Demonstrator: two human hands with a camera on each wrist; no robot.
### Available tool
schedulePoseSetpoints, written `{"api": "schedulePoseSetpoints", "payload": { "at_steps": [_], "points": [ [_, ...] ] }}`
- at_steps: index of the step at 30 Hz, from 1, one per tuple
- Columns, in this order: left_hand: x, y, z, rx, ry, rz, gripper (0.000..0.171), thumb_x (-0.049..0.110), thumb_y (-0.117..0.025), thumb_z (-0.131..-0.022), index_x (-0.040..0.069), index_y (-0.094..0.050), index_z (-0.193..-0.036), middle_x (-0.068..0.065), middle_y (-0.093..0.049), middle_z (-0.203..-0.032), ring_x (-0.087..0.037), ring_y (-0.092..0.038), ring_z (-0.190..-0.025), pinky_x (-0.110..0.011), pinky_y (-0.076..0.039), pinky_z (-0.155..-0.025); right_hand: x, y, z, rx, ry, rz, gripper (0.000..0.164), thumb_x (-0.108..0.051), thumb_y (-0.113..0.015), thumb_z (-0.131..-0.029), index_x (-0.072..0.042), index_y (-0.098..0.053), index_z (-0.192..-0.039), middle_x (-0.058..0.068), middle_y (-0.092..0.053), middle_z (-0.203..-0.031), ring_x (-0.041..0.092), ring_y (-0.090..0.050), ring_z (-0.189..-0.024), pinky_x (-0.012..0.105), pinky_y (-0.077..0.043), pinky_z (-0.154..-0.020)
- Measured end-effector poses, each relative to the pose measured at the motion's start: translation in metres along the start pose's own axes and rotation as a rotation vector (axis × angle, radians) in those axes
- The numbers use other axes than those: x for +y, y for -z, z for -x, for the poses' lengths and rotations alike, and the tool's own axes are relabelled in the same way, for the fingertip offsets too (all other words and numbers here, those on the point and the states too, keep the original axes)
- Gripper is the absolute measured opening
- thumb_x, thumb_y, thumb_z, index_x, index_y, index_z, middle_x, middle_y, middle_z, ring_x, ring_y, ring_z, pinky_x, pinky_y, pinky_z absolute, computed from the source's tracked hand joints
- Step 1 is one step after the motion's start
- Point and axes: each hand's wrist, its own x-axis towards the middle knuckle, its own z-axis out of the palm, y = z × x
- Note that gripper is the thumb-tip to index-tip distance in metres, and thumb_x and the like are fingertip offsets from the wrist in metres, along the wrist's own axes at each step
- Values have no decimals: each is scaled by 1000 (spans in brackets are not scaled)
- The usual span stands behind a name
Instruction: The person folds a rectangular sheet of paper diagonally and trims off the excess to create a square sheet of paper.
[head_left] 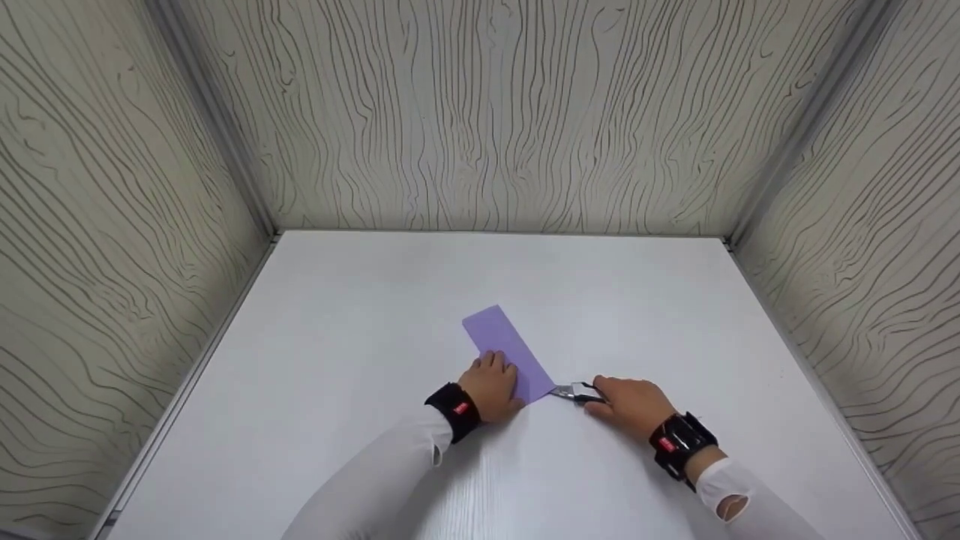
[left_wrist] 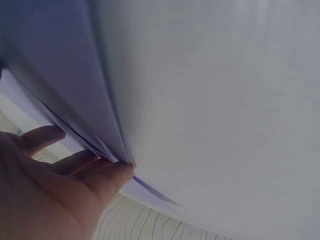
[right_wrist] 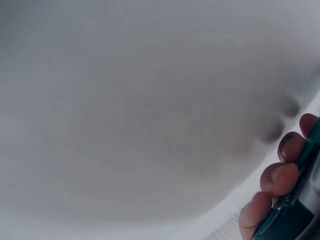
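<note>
Gripping a cutter (head_left: 584, 392) in the right hand (head_left: 636, 406), pressing purple paper (head_left: 531, 376) under the left hand (head_left: 491, 391).
At lower centre of the head frame, with right fingers (right_wrist: 280, 179) curled round the cutter, left fingers (head_left: 497, 361) extended over the paper; blade (head_left: 561, 391) at its lower right corner, between the hands; beyond, white tabletop (head_left: 375, 300), patterned wall (head_left: 510, 120).

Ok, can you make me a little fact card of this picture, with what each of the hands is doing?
Left hand: rests on the purple paper
Right hand: holds a cutter
Cutter tip: at the paper's near right corner
Paper: long strip, lying slanted
Table: white
Back wall: pale, with dark wavy lines
Wrists: a black band on each
Sleeves: white
</note>
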Motion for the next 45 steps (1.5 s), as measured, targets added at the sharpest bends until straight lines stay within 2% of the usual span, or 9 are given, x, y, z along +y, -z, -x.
{"api": "schedulePoseSetpoints", "payload": {
  "at_steps": [3,12,18,22,25,28,33,40,45],
  "points": [
    [-2,0,0,-6,-21,4,63,53,-66,-104,3,-62,-143,-20,-58,-148,-35,-54,-141,-46,-49,-120,-1,-1,-1,-11,9,-20,30,-42,-74,-101,-18,-56,-97,-9,-46,-73,10,-42,-64,27,-36,-59],
    [-10,12,4,-60,-78,36,61,51,-66,-105,5,-60,-145,-19,-55,-155,-36,-51,-149,-45,-43,-127,1,-3,-1,-40,11,-42,30,-43,-74,-102,-18,-58,-99,-8,-50,-76,10,-45,-66,30,-41,-60],
    [-16,15,4,-45,-119,47,56,48,-68,-104,6,-63,-141,-18,-58,-153,-34,-55,-145,-41,-44,-126,-3,-3,-1,-48,36,-59,32,-44,-73,-102,-17,-57,-98,-9,-47,-76,10,-43,-66,29,-39,-60],
    [-18,4,-2,2,-101,61,55,50,-65,-106,8,-65,-141,-17,-60,-152,-34,-56,-144,-40,-48,-122,-9,-4,-1,-43,56,-49,33,-45,-73,-102,-17,-57,-98,-9,-45,-75,9,-42,-66,28,-38,-60],
    [-19,-6,-4,42,-89,30,55,52,-64,-106,9,-65,-141,-18,-60,-151,-36,-56,-143,-41,-50,-121,-14,-5,-1,-24,80,-31,34,-46,-73,-102,-16,-57,-98,-10,-44,-74,9,-42,-65,28,-38,-59],
    [-17,-7,-4,62,-88,-2,60,52,-65,-105,6,-62,-143,-21,-60,-151,-38,-56,-144,-41,-48,-123,-16,-7,-2,-17,93,-15,35,-48,-72,-102,-16,-57,-98,-10,-44,-74,9,-42,-65,29,-39,-59],
    [-15,-2,-1,42,-75,-1,71,53,-65,-106,0,-56,-152,-25,-57,-156,-38,-54,-149,-39,-42,-127,-15,-7,-1,-25,83,-15,35,-47,-71,-103,-14,-60,-101,-9,-50,-76,9,-46,-66,31,-45,-60],
    [-18,-2,-6,-29,-54,50,74,53,-61,-107,3,-51,-160,-26,-47,-165,-39,-45,-157,-40,-36,-131,-16,-1,1,-32,59,-32,34,-47,-72,-102,-15,-60,-100,-8,-51,-76,10,-47,-67,31,-45,-61],
    [-18,-7,-9,-8,-57,60,75,57,-61,-106,2,-54,-156,-26,-50,-163,-40,-47,-154,-41,-38,-130,-15,-2,-1,-30,74,-25,36,-49,-71,-103,-15,-59,-100,-7,-52,-77,10,-47,-66,31,-46,-61]
  ]
}}
